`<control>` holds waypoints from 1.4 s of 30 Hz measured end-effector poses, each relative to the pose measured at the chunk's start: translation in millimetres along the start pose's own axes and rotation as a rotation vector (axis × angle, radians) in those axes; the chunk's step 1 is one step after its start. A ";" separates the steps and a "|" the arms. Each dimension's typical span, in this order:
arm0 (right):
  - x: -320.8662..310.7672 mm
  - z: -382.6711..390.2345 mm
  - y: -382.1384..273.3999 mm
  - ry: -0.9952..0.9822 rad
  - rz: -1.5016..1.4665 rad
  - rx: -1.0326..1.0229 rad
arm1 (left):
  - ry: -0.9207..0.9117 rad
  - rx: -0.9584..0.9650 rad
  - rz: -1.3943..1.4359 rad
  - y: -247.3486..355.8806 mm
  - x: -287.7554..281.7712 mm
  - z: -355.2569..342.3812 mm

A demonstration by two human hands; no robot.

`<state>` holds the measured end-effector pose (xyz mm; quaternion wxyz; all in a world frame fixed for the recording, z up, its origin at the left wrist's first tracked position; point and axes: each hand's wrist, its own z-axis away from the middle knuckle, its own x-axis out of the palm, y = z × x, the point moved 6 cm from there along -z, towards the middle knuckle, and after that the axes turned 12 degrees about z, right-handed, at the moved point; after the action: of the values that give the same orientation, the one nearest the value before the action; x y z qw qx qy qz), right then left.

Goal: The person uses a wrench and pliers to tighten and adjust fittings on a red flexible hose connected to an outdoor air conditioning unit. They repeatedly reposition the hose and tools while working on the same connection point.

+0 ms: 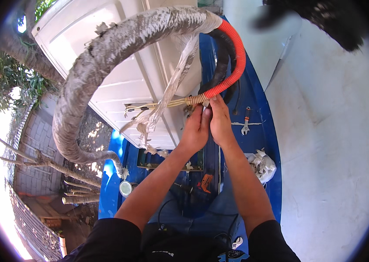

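My left hand [196,127] and my right hand [219,120] are pressed together just under the end of an orange corrugated conduit [232,65]. Both sets of fingers pinch the bundle of pale wires [180,103] where it leaves the conduit. The wires run left along the side of a white outdoor unit [106,48]. A black insulated hose [220,56] curves beside the conduit. A thick pipe wrapped in worn grey tape [101,56] arches over the unit, and a loose strip of tape [173,83] hangs from it.
A blue platform [254,131] lies below, with a wrench [246,124], a crumpled white bag [262,165], an orange tool [205,181] and a round tape roll [126,188] on it. A white wall [332,144] stands at right. A yard with branches and a fence lies far below at left.
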<state>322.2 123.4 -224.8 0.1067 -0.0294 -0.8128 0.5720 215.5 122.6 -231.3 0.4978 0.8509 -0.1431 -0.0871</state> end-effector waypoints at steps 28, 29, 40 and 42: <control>8.8 -65.6 -10.4 0.128 -0.317 0.082 | 0.672 0.764 -1.028 244.7 -184.3 87.5; 8.9 -64.5 -8.5 0.130 -0.294 0.089 | 0.641 0.697 -1.005 234.4 -192.0 80.4; 16.0 -49.7 5.4 0.473 -0.065 -0.008 | 0.623 0.544 -0.629 202.2 -236.5 41.5; 14.7 -46.6 3.4 0.506 0.002 -0.019 | 0.636 0.573 -0.621 197.8 -241.4 39.3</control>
<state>317.3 170.1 -211.0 0.3059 -0.1737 -0.7655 0.5387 -54.8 78.4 -76.6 0.2150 0.9396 0.2555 0.0745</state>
